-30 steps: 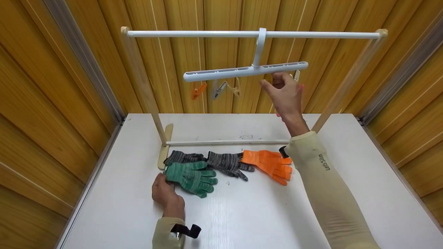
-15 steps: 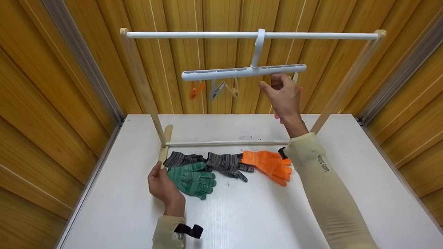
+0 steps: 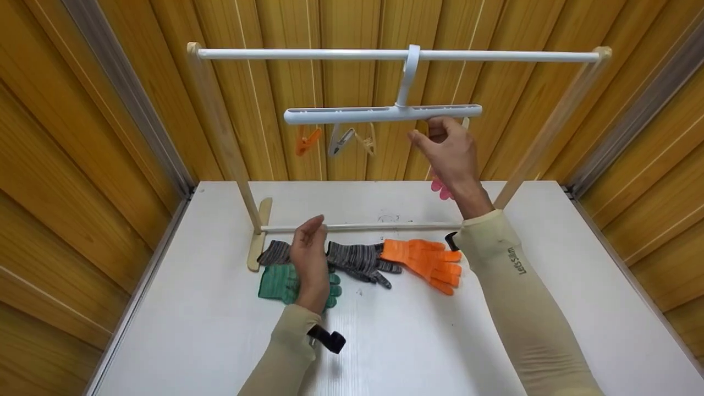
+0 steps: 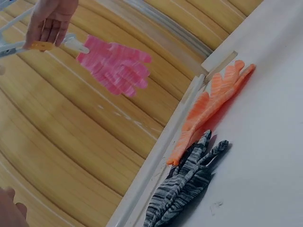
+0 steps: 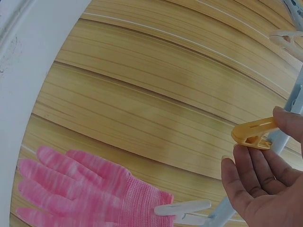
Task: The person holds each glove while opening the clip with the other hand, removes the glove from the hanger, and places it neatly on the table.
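My right hand (image 3: 452,151) is raised under the right half of a pale blue hanger (image 3: 352,115) and pinches a yellow clothespin (image 5: 251,132) between thumb and fingers. To the right of that hand, a white clothespin (image 5: 182,208) grips the cuff of a pink glove (image 5: 90,194), which hangs from the hanger. My left hand (image 3: 309,256), holding nothing, is over a green glove (image 3: 276,283) and hides its middle. A dark grey striped glove (image 3: 274,253) is partly covered by the same hand; another grey striped glove (image 3: 355,258) and an orange glove (image 3: 421,258) lie to its right.
The hanger hooks over the white top rail (image 3: 302,54) of a wooden-sided rack (image 3: 223,121). Orange (image 3: 308,142), grey (image 3: 341,143) and cream clothespins (image 3: 367,144) dangle from its left half. A lower rail (image 3: 363,226) crosses behind the gloves on the white table (image 3: 385,341).
My left hand has let go of the green glove's cuff and moved right and up. The green glove lies a little changed on the table. My right hand stays at the hanger, which has turned slightly.
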Motion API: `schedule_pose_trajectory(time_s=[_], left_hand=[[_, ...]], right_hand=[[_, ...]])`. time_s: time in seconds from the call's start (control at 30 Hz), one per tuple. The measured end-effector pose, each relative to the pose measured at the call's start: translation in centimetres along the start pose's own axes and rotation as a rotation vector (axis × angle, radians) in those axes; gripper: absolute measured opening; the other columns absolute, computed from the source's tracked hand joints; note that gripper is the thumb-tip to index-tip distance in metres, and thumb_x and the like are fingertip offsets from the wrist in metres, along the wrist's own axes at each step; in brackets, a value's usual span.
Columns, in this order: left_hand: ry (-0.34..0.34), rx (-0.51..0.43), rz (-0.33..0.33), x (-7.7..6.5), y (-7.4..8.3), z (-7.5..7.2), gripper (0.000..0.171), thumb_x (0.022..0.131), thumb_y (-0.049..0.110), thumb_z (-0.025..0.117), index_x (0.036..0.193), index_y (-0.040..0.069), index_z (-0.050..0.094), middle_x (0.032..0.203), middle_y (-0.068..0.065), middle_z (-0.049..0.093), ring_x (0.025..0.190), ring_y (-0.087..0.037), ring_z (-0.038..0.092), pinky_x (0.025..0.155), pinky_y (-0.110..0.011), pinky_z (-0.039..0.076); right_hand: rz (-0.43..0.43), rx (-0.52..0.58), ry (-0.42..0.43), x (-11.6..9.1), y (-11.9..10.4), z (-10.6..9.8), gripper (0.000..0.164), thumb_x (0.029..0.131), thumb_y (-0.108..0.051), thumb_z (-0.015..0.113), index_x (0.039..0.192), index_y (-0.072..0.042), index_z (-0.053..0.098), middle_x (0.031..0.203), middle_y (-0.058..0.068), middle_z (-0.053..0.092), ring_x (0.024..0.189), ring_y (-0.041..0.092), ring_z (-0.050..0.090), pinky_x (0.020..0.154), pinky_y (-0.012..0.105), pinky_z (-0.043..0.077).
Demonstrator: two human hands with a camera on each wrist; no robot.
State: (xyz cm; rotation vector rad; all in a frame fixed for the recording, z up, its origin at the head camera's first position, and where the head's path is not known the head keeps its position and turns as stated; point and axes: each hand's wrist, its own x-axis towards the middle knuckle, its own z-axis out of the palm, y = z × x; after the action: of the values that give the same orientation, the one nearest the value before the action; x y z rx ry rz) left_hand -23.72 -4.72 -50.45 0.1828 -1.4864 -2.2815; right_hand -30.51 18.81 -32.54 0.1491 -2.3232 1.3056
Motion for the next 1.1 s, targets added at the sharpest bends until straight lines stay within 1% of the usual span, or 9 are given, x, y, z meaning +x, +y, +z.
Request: schedule_pose_trajectory(time_s=[0.07, 0.17, 0.33, 0.47, 0.63, 0.77, 0.8, 0.97, 1.1], left_hand=[[-0.066, 0.027, -0.018, 0.1, -0.4, 1.3, 0.024, 0.104, 0.01, 0.069, 0.128, 0.002, 0.069, 0.132, -0.011, 0.069, 0.131, -0.027, 0.06, 0.109, -0.039, 0.049], [-0.145, 0.063, -0.034, 0.5, -0.8, 3.1, 0.027, 0.104, 0.012, 0.071, 0.129, 0.003, 0.069, 0.132, -0.01, 0.07, 0.13, -0.028, 0.061, 0.108, -0.039, 0.05], [-0.28, 0.113, -0.061, 1.3, -1.2, 6.0, 0.032, 0.104, 0.018, 0.072, 0.133, 0.006, 0.068, 0.133, -0.007, 0.069, 0.129, -0.023, 0.06, 0.11, -0.039, 0.049], [-0.359, 0.151, -0.073, 1.5, -1.8, 8.2, 0.034, 0.104, 0.021, 0.072, 0.135, 0.006, 0.068, 0.133, -0.005, 0.068, 0.129, -0.022, 0.06, 0.109, -0.038, 0.049], [-0.41, 0.222, -0.099, 1.8, -2.2, 10.5, 0.036, 0.104, 0.027, 0.073, 0.136, 0.011, 0.069, 0.132, -0.001, 0.068, 0.128, -0.019, 0.06, 0.106, -0.037, 0.051], [-0.435, 0.262, -0.109, 2.4, -2.2, 12.0, 0.038, 0.103, 0.032, 0.074, 0.135, 0.013, 0.069, 0.131, 0.001, 0.068, 0.128, -0.017, 0.059, 0.106, -0.038, 0.052], [-0.44, 0.266, -0.109, 2.7, -2.1, 12.4, 0.04, 0.102, 0.033, 0.074, 0.136, 0.012, 0.069, 0.132, 0.001, 0.068, 0.128, -0.017, 0.059, 0.106, -0.038, 0.051], [-0.454, 0.29, -0.116, 3.8, -1.8, 13.7, 0.041, 0.102, 0.034, 0.073, 0.137, 0.011, 0.069, 0.131, 0.001, 0.069, 0.127, -0.016, 0.06, 0.105, -0.037, 0.051], [-0.463, 0.292, -0.1, 4.5, -1.5, 14.5, 0.043, 0.102, 0.033, 0.073, 0.137, 0.009, 0.069, 0.13, -0.001, 0.07, 0.126, -0.017, 0.062, 0.104, -0.036, 0.052]], right_hand=[[0.001, -0.012, -0.005, -0.1, -0.1, -0.2, 0.046, 0.098, -0.032, 0.08, 0.127, 0.001, 0.066, 0.113, 0.012, 0.067, 0.103, 0.02, 0.06, 0.091, 0.032, 0.054], [-0.008, -0.032, -0.013, -0.1, -0.3, -0.4, 0.046, 0.099, -0.031, 0.08, 0.128, 0.002, 0.066, 0.113, 0.013, 0.067, 0.103, 0.021, 0.061, 0.092, 0.034, 0.054], [-0.021, -0.078, -0.004, -0.2, -0.4, -0.8, 0.046, 0.099, -0.031, 0.079, 0.127, 0.002, 0.066, 0.113, 0.014, 0.067, 0.104, 0.024, 0.062, 0.095, 0.039, 0.055], [-0.027, -0.131, 0.018, -0.2, -0.6, -0.8, 0.044, 0.099, -0.032, 0.079, 0.125, 0.002, 0.068, 0.112, 0.015, 0.069, 0.104, 0.026, 0.063, 0.096, 0.043, 0.054], [-0.035, -0.129, 0.019, -0.2, -0.6, -0.7, 0.042, 0.098, -0.029, 0.08, 0.123, 0.003, 0.068, 0.111, 0.016, 0.069, 0.103, 0.026, 0.064, 0.095, 0.042, 0.054], [-0.036, -0.109, 0.003, -0.2, -0.7, -0.7, 0.042, 0.098, -0.027, 0.08, 0.124, 0.004, 0.068, 0.112, 0.016, 0.069, 0.102, 0.026, 0.064, 0.094, 0.041, 0.055], [-0.035, -0.105, -0.001, -0.1, -0.7, -0.7, 0.042, 0.098, -0.027, 0.08, 0.125, 0.004, 0.068, 0.112, 0.016, 0.069, 0.103, 0.026, 0.064, 0.094, 0.041, 0.055], [-0.025, -0.077, -0.016, 0.0, -0.6, -0.9, 0.041, 0.098, -0.024, 0.08, 0.125, 0.004, 0.068, 0.11, 0.015, 0.069, 0.102, 0.025, 0.065, 0.094, 0.039, 0.055], [-0.02, -0.063, -0.025, 0.1, -0.5, -1.0, 0.04, 0.099, -0.024, 0.079, 0.125, 0.004, 0.068, 0.111, 0.014, 0.069, 0.102, 0.025, 0.065, 0.095, 0.039, 0.055]])
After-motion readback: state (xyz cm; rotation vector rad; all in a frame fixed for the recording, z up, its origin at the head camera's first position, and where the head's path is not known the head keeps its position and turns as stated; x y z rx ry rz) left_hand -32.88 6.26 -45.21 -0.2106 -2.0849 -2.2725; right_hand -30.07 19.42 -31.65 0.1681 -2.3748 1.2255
